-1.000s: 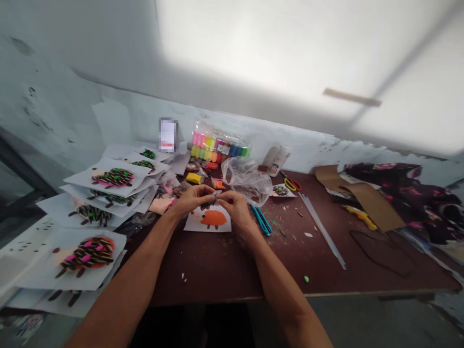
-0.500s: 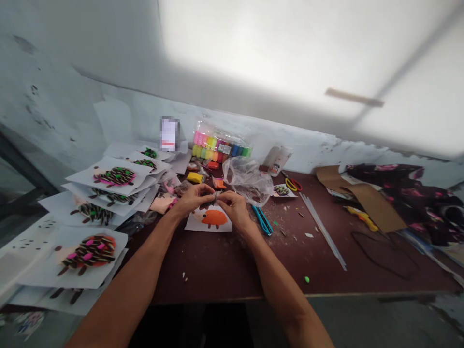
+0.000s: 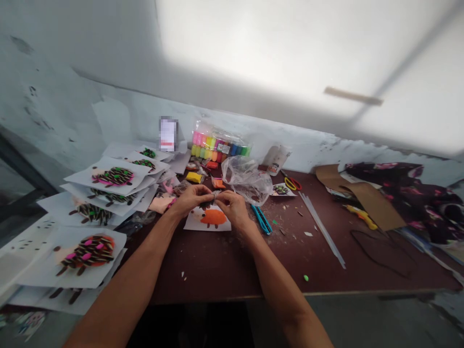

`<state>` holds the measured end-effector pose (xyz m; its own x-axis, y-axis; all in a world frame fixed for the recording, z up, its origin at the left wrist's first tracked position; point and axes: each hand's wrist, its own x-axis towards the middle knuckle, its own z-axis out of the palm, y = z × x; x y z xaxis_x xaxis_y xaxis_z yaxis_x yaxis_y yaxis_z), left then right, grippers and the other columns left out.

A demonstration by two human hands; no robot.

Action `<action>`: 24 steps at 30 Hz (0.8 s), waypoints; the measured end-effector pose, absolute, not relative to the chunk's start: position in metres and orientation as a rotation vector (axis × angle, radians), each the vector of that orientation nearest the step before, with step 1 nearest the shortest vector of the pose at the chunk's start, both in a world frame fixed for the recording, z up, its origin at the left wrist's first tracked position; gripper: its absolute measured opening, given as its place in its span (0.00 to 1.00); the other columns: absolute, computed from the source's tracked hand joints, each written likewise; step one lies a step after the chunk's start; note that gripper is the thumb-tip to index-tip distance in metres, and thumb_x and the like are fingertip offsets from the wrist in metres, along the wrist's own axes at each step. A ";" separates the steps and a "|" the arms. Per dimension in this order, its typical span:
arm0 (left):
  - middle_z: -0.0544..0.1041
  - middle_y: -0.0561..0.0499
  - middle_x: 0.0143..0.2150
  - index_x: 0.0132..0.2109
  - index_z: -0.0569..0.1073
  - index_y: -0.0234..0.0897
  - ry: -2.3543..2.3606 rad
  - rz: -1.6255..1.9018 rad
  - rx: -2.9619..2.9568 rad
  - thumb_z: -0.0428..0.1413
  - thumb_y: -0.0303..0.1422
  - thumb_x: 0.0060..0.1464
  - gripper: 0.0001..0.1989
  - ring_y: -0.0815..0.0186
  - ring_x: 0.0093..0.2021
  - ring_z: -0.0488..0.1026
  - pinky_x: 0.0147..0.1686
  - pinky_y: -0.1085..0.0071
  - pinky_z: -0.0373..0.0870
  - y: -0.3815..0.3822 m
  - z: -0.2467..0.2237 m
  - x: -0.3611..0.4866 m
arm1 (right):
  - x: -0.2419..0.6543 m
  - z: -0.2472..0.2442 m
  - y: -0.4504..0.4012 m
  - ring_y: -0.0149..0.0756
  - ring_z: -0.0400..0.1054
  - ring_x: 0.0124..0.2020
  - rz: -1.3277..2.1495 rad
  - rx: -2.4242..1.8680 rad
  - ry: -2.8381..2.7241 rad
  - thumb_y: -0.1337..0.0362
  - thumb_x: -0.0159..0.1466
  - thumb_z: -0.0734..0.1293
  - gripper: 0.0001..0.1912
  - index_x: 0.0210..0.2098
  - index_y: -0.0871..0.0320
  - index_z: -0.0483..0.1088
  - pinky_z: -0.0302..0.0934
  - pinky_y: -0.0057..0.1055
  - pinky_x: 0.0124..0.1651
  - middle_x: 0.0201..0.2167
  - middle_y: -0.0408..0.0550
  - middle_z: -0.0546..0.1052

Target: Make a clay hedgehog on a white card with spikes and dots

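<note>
My left hand (image 3: 193, 198) and my right hand (image 3: 232, 205) meet above a white card, fingertips pinched on a small dark packet (image 3: 207, 203) between them. What the packet holds is too small to make out. Below them lies the white card (image 3: 195, 225) with an orange hedgehog shape (image 3: 212, 217), which has a pale face and dark feet. My right hand partly overlaps the card's upper right side. Just right of that hand are teal-handled scissors or a cutter (image 3: 261, 220). A yellow clay packet (image 3: 195, 177) and an orange one (image 3: 218, 183) lie behind the hands.
Stacked hedgehog cards (image 3: 32, 270) fill the left side. Behind stand a clay set (image 3: 221, 145), a clear plastic bag (image 3: 250, 181) and a white bottle (image 3: 278, 159). To the right are red-yellow scissors (image 3: 292, 183), clear sticks (image 3: 322, 229), a yellow tool (image 3: 360, 216) and cardboard (image 3: 379, 205).
Both hands stay above the card, still pinching the dark packet, with only slight finger movement. The whole view has shifted very slightly.
</note>
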<state>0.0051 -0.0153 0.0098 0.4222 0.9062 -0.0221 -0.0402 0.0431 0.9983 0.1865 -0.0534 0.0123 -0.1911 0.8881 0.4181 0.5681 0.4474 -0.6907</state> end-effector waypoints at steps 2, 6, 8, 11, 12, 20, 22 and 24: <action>0.75 0.53 0.24 0.34 0.73 0.34 0.866 0.895 1.331 0.70 0.45 0.41 0.22 0.71 0.22 0.70 0.22 0.74 0.67 -0.015 0.008 0.006 | 0.187 0.012 -0.053 0.35 0.70 0.35 0.499 -1.226 -1.873 0.66 0.62 0.69 0.06 0.34 0.54 0.80 0.61 0.29 0.39 0.34 0.47 0.78; 0.73 0.55 0.23 0.34 0.72 0.34 0.847 0.910 1.357 0.68 0.43 0.43 0.19 0.72 0.22 0.67 0.23 0.75 0.65 -0.013 0.006 0.007 | 0.185 0.011 -0.054 0.34 0.68 0.32 0.429 -1.246 -1.880 0.66 0.63 0.67 0.07 0.31 0.55 0.79 0.60 0.29 0.37 0.31 0.46 0.76; 0.72 0.55 0.24 0.33 0.72 0.34 0.844 0.930 1.383 0.68 0.43 0.42 0.19 0.72 0.23 0.67 0.24 0.75 0.65 -0.013 0.005 0.007 | 0.184 0.010 -0.055 0.32 0.66 0.30 0.393 -1.246 -1.896 0.66 0.63 0.67 0.08 0.29 0.55 0.77 0.59 0.28 0.36 0.30 0.45 0.75; 0.71 0.56 0.24 0.33 0.71 0.35 0.857 0.977 1.394 0.69 0.41 0.40 0.19 0.72 0.23 0.67 0.25 0.75 0.65 -0.014 0.007 0.007 | 0.181 0.009 -0.057 0.32 0.66 0.30 0.344 -1.228 -1.889 0.67 0.64 0.65 0.09 0.28 0.55 0.75 0.57 0.27 0.35 0.29 0.45 0.74; 0.71 0.56 0.24 0.33 0.71 0.35 0.866 0.988 1.389 0.69 0.40 0.39 0.19 0.73 0.23 0.66 0.24 0.75 0.64 -0.014 0.008 0.008 | 0.180 0.009 -0.058 0.32 0.66 0.30 0.328 -1.225 -1.883 0.67 0.64 0.65 0.09 0.28 0.55 0.75 0.57 0.27 0.35 0.30 0.45 0.73; 0.69 0.58 0.20 0.33 0.71 0.35 0.970 1.016 1.364 0.66 0.35 0.39 0.14 0.74 0.18 0.64 0.19 0.77 0.59 -0.014 0.007 0.013 | 0.178 0.014 -0.059 0.35 0.68 0.35 0.341 -1.188 -1.748 0.67 0.61 0.65 0.06 0.29 0.55 0.74 0.62 0.29 0.41 0.34 0.47 0.75; 0.70 0.57 0.21 0.36 0.72 0.34 0.977 1.038 1.328 0.66 0.35 0.40 0.16 0.73 0.18 0.65 0.18 0.77 0.59 -0.012 0.006 0.012 | 0.183 0.016 -0.055 0.35 0.68 0.35 0.423 -1.169 -1.591 0.64 0.62 0.64 0.06 0.33 0.56 0.74 0.63 0.30 0.40 0.34 0.47 0.76; 0.72 0.56 0.23 0.38 0.73 0.34 0.958 1.067 1.282 0.66 0.36 0.40 0.18 0.72 0.19 0.67 0.18 0.77 0.60 -0.010 0.004 0.010 | 0.188 0.017 -0.051 0.34 0.67 0.32 0.533 -1.179 -1.457 0.61 0.62 0.64 0.09 0.37 0.56 0.75 0.62 0.29 0.38 0.33 0.46 0.76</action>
